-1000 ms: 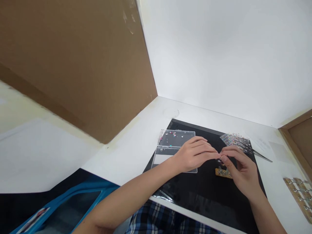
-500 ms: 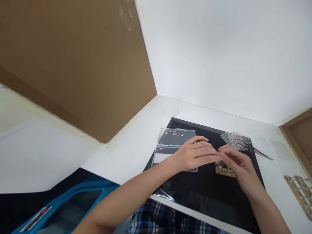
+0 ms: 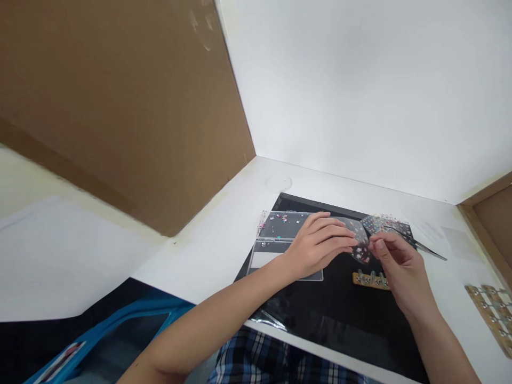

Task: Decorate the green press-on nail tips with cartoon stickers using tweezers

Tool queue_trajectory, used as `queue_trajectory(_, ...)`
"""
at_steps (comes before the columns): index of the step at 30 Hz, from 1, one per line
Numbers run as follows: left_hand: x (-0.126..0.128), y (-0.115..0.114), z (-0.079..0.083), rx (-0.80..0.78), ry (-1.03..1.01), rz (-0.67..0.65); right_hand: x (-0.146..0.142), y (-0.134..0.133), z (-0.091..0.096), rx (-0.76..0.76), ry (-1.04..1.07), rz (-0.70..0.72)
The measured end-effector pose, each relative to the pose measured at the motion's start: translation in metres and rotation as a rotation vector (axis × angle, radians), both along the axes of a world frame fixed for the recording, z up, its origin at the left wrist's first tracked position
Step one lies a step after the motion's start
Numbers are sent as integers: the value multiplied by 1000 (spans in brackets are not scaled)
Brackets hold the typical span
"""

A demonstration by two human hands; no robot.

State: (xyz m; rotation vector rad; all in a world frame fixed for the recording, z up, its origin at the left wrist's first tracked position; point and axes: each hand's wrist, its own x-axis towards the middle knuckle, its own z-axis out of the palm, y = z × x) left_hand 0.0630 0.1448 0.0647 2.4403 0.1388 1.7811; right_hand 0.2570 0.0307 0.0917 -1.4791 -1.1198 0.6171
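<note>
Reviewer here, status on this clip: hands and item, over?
Right hand pinching clear speckled sheet. Left hand at its edge. Studded wooden strip below, apart.

From my remote feed, the room looks like a small booth. A plain white wall (image 3: 352,80) fills the upper right, and a large brown cardboard panel (image 3: 112,106) slants across the upper left, scuffed near its top edge and meeting the wall at a sharp corner. The white desk (image 3: 320,181) runs along the foot of the wall, with a faint round mark (image 3: 279,183) near the back. A smaller cardboard piece (image 3: 490,229) closes off the right corner. Lower left, past the desk edge, I see a dark area with a blue-framed bag (image 3: 120,325). Light is bright and even.
</note>
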Motion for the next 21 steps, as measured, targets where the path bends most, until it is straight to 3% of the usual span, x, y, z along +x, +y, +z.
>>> queue_trajectory(3,0,0,-9,-60,112,82,2,0,-3,20,35,-65)
queue_trajectory(7,-1,3,-33,-147,462,286,4,0,-3,20,54,-88)
queue_trajectory(10,-1,4,-43,-181,501,302,5,1,-1,8,53,-57)
queue_trajectory(13,0,0,-36,-216,443,264,6,2,1,-1,41,-5)
queue_trajectory(18,2,-11,-9,-397,170,-15,6,1,4,-16,-7,66)
queue_trajectory(21,2,-14,-3,-408,106,-68,4,1,4,-26,-50,97)
